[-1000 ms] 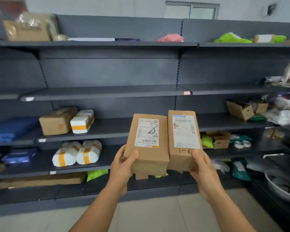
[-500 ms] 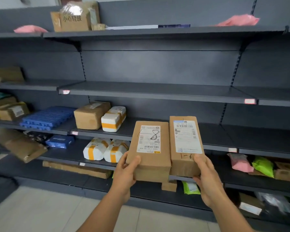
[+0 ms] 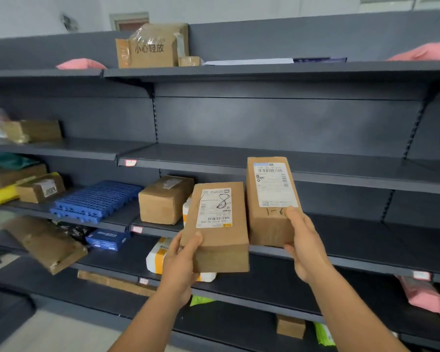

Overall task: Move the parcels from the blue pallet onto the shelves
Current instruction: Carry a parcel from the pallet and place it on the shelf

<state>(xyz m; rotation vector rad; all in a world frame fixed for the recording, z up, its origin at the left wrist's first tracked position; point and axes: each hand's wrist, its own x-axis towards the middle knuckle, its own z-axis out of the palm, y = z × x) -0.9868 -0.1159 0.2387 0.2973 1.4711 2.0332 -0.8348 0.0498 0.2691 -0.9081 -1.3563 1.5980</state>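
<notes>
I hold two brown cardboard parcels in front of dark grey shelves (image 3: pixel 264 163). My left hand (image 3: pixel 182 260) grips the lower left corner of the left parcel (image 3: pixel 220 240), whose white label bears a scrawled black mark. My right hand (image 3: pixel 304 240) grips the bottom right of the right parcel (image 3: pixel 267 222), which stands taller and higher, its label reaching the level of the second shelf's edge. Both parcels are upright, side by side and slightly apart, held off the shelves.
On the third shelf lie a blue plastic grid (image 3: pixel 97 199) and a brown box (image 3: pixel 164 199). White parcels with orange tape (image 3: pixel 158 257) sit below my left hand. A large printed box (image 3: pixel 150 47) stands on the top shelf. More boxes and bags fill the left bay.
The view has swung left and closer to the shelves. Both parcels rose; the right parcel went higher than the left and the two drew apart.
</notes>
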